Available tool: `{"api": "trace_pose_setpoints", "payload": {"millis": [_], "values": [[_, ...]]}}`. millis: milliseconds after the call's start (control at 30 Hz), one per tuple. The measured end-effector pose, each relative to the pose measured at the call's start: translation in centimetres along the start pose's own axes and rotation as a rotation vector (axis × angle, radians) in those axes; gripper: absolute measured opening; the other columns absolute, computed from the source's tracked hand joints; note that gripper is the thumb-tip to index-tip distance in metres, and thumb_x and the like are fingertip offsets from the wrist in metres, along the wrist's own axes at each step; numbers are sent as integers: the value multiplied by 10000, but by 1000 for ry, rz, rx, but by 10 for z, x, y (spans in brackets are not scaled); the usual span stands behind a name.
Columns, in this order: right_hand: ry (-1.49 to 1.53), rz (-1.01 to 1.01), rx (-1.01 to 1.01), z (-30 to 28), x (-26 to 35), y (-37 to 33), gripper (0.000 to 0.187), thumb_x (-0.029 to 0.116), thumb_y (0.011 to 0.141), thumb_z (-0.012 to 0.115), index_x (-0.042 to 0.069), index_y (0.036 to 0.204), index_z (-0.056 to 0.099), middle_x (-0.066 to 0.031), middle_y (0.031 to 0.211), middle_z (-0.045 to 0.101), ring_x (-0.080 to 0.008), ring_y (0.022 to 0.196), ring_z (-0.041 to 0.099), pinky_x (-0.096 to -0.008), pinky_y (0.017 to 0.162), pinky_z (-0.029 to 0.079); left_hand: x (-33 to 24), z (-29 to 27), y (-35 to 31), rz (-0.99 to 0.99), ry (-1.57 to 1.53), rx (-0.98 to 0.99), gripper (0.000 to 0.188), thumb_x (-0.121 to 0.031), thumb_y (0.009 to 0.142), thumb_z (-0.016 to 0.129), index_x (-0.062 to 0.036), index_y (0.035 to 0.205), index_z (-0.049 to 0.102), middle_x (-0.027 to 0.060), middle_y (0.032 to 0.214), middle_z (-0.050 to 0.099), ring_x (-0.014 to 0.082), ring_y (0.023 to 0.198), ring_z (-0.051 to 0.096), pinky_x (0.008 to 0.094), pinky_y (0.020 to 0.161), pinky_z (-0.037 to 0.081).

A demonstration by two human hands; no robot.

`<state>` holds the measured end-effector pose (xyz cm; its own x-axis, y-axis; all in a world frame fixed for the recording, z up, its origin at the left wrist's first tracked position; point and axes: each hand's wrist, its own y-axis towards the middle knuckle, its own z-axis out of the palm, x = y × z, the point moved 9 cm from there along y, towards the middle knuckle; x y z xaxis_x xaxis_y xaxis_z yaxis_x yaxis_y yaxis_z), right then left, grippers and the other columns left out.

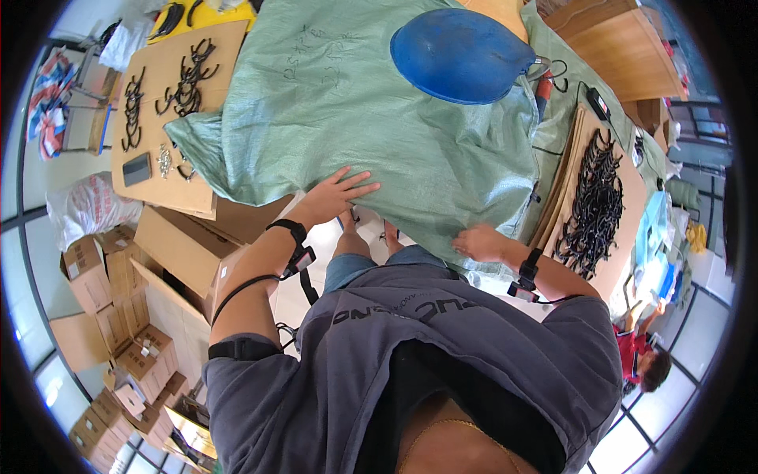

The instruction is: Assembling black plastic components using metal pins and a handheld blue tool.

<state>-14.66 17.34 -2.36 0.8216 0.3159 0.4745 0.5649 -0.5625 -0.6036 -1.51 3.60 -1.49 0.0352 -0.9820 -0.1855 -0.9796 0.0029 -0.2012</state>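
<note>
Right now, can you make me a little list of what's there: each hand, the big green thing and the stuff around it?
Left hand: fingers spread, on the green woven sack near its edge
Right hand: fingers curled at the sack's edge; grip unclear
On the sack: a blue rounded thing
Right side: a pile of black hooks on cardboard
Left side: bunches of black hooks on a cardboard sheet
Lower left: cardboard boxes

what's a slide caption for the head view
Left hand spread on green plastic sheeting, right hand at its near edge, blue oval object beyond.
</note>
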Motion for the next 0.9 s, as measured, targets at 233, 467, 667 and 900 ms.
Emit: {"api": "trace_pose_setpoints", "payload": {"millis": [233,467,667,900], "values": [[146,344,294,66,-24,18,305,80,678,371,49,973,443,-203,980,431,-290,856,471,-352,684,398,0,-8,4,141,-68,-33,90,-203,619,517,-182,669,588,-67,1242,143,157,1151,104,364,942,125],[410,360,467,42,-21,26,375,168,720,392,85,1086,386,-97,1071,421,-242,921,441,-320,766,350,-2,0,3,196,-98,-127,62,-191,593,531,-184,549,573,-55,1241,158,163,1150,114,377,932,134],[1051,320,-3,-81,-64,-9,238,165,722,462,31,914,502,-108,849,535,-177,758,527,-262,654,420,1,0,-7,157,-66,-143,81,-177,581,541,-164,503,556,-37,1231,197,179,1143,141,375,927,157],[633,945,-1089,-200,-258,-158,189,126,692,443,12,835,491,-91,665,542,-162,486,524,-250,414,403,4,-6,-10,156,-102,-79,76,-150,611,516,-150,564,575,-44,1214,228,169,1131,175,367,918,190]]}}
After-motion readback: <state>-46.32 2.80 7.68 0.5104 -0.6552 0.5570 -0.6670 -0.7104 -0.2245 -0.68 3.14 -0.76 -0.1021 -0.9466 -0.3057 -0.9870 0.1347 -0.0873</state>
